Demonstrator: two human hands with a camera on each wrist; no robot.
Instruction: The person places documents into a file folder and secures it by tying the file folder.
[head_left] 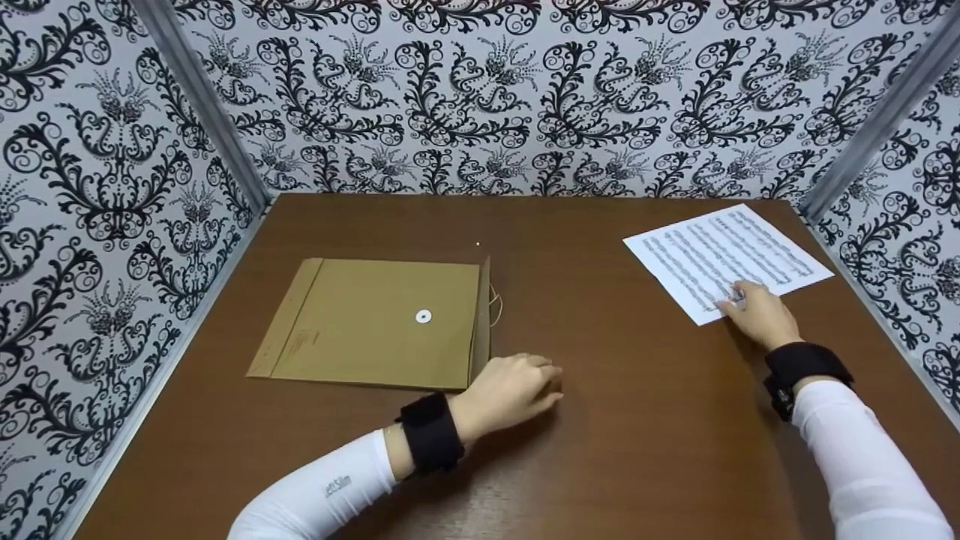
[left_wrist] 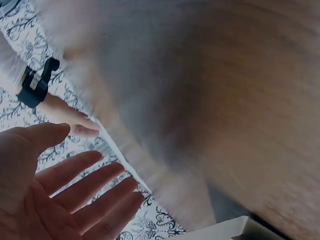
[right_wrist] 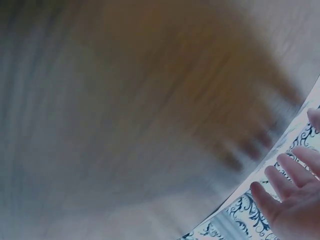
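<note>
A brown cardboard envelope (head_left: pixel 375 330) lies flat on the left half of the table. It has a white round button (head_left: pixel 424 316), and a thin string (head_left: pixel 496 304) shows by its raised right-hand flap (head_left: pixel 482 322). My left hand (head_left: pixel 517 394) hovers near the lower right corner of the envelope, holding nothing; its fingers look loose and spread in the left wrist view. On the right lies a white sheet (head_left: pixel 724 255) printed with rows of dark markings. My right hand (head_left: pixel 761 315) is over the sheet's near edge, fingertips right at the paper, fingers relaxed in the right wrist view.
The brown wooden table (head_left: pixel 600 450) reaches back to walls covered in black-and-white scroll-patterned paper (head_left: pixel 495 97). Grey posts (head_left: pixel 202 105) stand at the corners. A tiny white speck (head_left: pixel 478 244) lies behind the envelope. Both wrists wear black bands (head_left: pixel 431 433).
</note>
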